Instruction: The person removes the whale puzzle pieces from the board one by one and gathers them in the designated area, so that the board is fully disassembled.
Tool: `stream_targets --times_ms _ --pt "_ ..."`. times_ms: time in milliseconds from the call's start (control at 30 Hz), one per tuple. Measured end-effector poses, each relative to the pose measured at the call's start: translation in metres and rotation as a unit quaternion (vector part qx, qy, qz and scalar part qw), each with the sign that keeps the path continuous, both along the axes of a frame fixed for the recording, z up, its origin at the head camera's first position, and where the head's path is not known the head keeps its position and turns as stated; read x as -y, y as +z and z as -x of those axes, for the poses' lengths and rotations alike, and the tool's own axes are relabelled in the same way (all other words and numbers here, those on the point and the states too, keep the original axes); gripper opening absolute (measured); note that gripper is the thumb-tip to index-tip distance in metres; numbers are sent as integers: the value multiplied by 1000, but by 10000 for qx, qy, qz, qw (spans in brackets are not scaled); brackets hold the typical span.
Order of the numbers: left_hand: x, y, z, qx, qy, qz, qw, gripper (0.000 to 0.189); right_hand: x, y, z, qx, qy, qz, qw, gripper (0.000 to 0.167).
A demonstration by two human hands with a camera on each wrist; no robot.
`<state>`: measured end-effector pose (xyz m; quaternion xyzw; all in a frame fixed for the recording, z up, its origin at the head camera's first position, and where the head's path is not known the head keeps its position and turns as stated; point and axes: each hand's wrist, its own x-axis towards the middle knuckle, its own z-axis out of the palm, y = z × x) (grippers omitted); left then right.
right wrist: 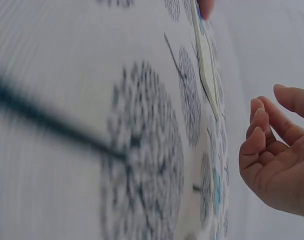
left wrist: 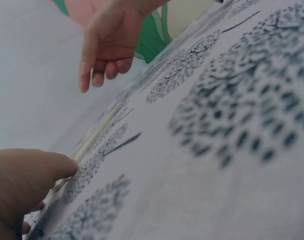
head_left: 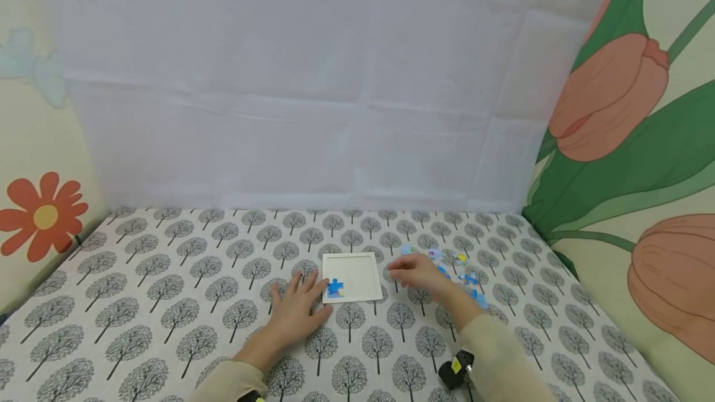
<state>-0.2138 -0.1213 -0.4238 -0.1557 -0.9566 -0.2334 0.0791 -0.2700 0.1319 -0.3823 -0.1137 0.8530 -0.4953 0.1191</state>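
Observation:
A white square puzzle frame (head_left: pixel 354 299) lies on the tablecloth, with a blue jigsaw piece (head_left: pixel 335 288) in its near left corner. My left hand (head_left: pixel 297 306) rests flat with spread fingers, fingertips and thumb right at the frame's left edge. Above the cloth to the right of the frame is my right hand (head_left: pixel 418 273), its fingers loosely bent. In the right wrist view the thumb of this hand (right wrist: pixel 279 160) stands apart from the fingers, and nothing shows between them. Beyond it lie loose jigsaw pieces (head_left: pixel 471 279), some hidden behind the hand and forearm.
The tablecloth (head_left: pixel 184 278) has a tree print. A white cloth backdrop (head_left: pixel 290 92) hangs along the table's far edge. Painted walls with flowers (head_left: pixel 614 104) stand at both sides. A black device (head_left: pixel 455 372) sits at the right wrist.

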Motion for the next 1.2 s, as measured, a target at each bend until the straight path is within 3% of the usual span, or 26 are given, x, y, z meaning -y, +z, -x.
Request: stream_targets --times_ms 267,600,867,1200 --pt "0 0 0 5 25 -1 10000 51 38 -4 -2 -80 513 107 9986 21" --pt "-1 0 0 49 51 35 10000 51 63 -12 -2 27 470 -151 9988 21" --pt "1 1 0 72 51 74 9999 51 72 -15 -2 193 399 118 9989 21" --pt "2 0 -1 15 41 43 10000 51 78 -20 -3 25 438 64 9990 19"
